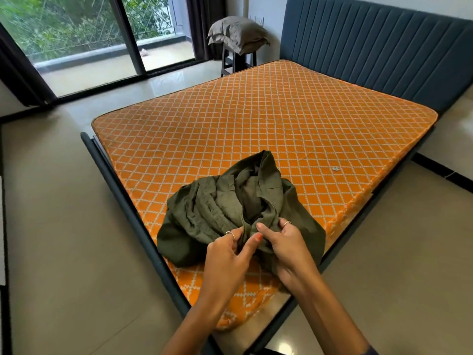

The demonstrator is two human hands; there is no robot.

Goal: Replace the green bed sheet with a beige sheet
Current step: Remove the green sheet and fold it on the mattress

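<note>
Green bed sheet (230, 208) is off and bunched into a crumpled olive heap at the near corner of the bare orange mattress (256, 119), folds piled loosely, one flap standing up at the back. Its near edge is gathered up, and its left side droops toward the mattress edge.

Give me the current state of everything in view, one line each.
green sheet: off the bed, bunched at the near corner
mattress: bare
left hand: grips the green sheet
right hand: grips the green sheet
pillows: stacked on the stool
glass door: closed
</note>
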